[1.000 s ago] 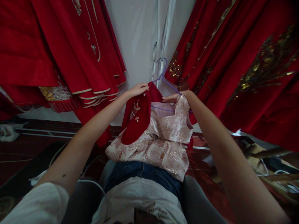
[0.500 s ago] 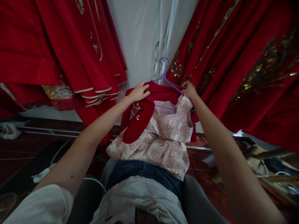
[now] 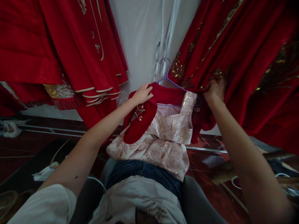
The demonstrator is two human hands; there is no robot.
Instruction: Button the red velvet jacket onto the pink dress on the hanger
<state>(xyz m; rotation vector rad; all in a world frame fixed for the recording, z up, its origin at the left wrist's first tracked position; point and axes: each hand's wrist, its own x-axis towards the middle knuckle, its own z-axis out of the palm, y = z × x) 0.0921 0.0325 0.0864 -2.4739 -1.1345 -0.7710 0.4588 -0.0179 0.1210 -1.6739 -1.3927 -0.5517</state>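
A pale pink and gold brocade dress [image 3: 163, 137] hangs on a purple hanger [image 3: 167, 73] over my lap. A dark red velvet jacket [image 3: 140, 121] with a beaded ornament lies over the dress's left shoulder and runs behind its neckline. My left hand [image 3: 142, 93] is closed on the jacket's left shoulder. My right hand [image 3: 215, 90] is closed on the jacket's red fabric to the right of the dress, close against the hanging red gowns.
Red gowns with cream trim [image 3: 70, 56] hang at the left, red gowns with gold embroidery [image 3: 245, 62] at the right. A white garment bag [image 3: 144, 40] hangs between them. White cables [image 3: 235, 182] and clutter lie on the dark red floor [image 3: 205, 174].
My right hand left the dress's right shoulder and moved right, pulling the red jacket's fabric out that way. My left hand closed on the jacket's left shoulder and stayed there.
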